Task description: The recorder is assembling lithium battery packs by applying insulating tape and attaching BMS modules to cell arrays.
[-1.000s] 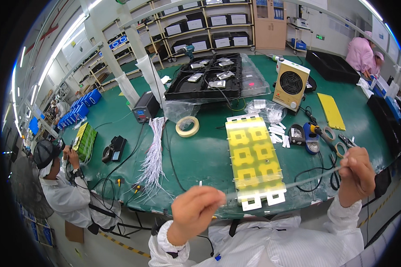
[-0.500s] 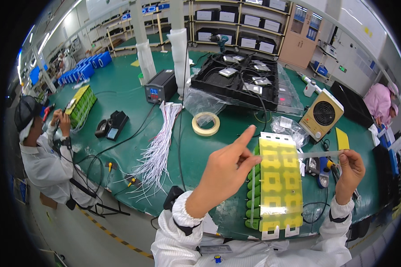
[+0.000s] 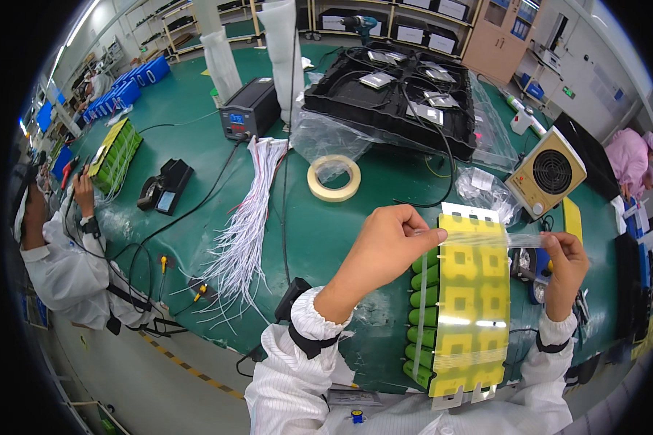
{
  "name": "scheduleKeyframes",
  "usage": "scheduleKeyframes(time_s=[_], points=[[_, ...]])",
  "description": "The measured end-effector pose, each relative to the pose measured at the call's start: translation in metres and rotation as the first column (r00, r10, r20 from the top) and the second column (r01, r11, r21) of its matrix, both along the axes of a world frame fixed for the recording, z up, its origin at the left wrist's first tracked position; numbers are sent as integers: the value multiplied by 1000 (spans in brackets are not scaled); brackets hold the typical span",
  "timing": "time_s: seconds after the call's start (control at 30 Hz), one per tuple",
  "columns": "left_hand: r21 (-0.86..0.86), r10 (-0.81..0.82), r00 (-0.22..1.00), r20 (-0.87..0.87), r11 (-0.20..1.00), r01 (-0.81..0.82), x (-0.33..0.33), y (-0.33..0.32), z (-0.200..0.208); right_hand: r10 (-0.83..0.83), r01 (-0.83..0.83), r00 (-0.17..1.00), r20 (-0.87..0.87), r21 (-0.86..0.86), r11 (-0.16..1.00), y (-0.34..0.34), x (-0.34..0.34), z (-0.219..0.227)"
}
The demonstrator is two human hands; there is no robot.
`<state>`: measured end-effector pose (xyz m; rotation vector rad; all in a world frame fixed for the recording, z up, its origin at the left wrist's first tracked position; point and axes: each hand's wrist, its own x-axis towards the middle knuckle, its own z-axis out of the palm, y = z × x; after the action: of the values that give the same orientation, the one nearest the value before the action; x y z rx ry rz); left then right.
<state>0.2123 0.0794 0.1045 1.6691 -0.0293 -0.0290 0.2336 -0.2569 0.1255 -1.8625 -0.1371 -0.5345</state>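
A battery pack (image 3: 471, 304) of green cylindrical cells (image 3: 422, 316), topped by a yellow sheet, stands in front of me at the table's near edge. Across its far end runs a translucent strip of tape (image 3: 524, 240). My left hand (image 3: 393, 243) pinches the strip's left end between thumb and forefinger, just beyond the cells. On the other side, my right hand (image 3: 566, 270) grips the right end with its fingertips, off the pack's edge. A narrow pale strip lies along the cells' left side. Clear bands also cross the yellow sheet near its close end.
Left of the pack lie a bundle of white wires (image 3: 248, 225) and a tape roll (image 3: 334, 178). Behind are a black tray (image 3: 392, 109) and a soldering station (image 3: 249, 109). A beige fan unit (image 3: 546, 172) stands right. At far left a co-worker (image 3: 65, 254) handles another pack (image 3: 116, 154).
My left hand has closed from a pointing pose into a pinch at the strip's left end. The strip now spans the pack's far end. The view has shifted slightly.
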Motion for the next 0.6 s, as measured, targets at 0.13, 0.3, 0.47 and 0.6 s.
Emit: scheduleKeyframes(time_s=[0.13,0.3,0.47,0.6], points=[[-182,-59,990,-130,983,35,9,-5,-9,109,-73,984,-139,238,968,1,8,-20],[-335,-126,973,-196,941,54,12,-3,-14,127,-32,958,-256,343,939,5,8,-34],[-352,-141,952,-270,935,39,16,-5,-23,103,14,935,-340,324,946,13,2,-36],[-337,-101,963,-250,941,11,15,-11,-29,130,-3,949,-289,404,915,14,6,-47]])
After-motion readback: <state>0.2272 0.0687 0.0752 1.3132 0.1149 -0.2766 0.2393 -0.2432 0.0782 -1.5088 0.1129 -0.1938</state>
